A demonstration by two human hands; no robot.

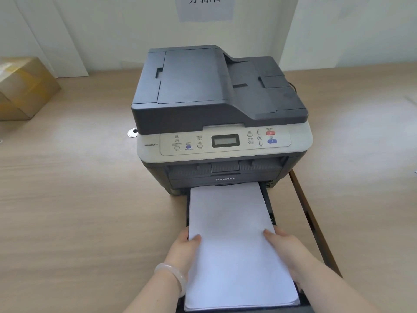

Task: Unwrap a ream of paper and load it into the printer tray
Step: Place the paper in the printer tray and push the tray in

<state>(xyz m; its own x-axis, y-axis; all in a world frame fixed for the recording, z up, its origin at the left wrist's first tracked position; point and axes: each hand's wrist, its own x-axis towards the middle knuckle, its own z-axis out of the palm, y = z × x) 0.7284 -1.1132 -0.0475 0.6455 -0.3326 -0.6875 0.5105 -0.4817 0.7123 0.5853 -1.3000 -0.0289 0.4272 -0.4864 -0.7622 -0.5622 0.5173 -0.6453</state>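
A grey printer [216,105] stands on a wooden desk, its black paper tray [269,206] pulled out toward me. A white stack of paper [232,233] lies over the tray, its far end at the printer's front slot. My left hand [180,249] grips the stack's left edge, thumb on top, with a pale bangle on the wrist. On the right edge sits my right hand [284,247], thumb on top and fingers beneath. No wrapper is in view.
A cardboard box [22,89] sits at the desk's far left. A small round metal piece [132,132] lies beside the printer's left side. The desk's right edge [309,211] runs close along the tray. White boards lean against the back wall.
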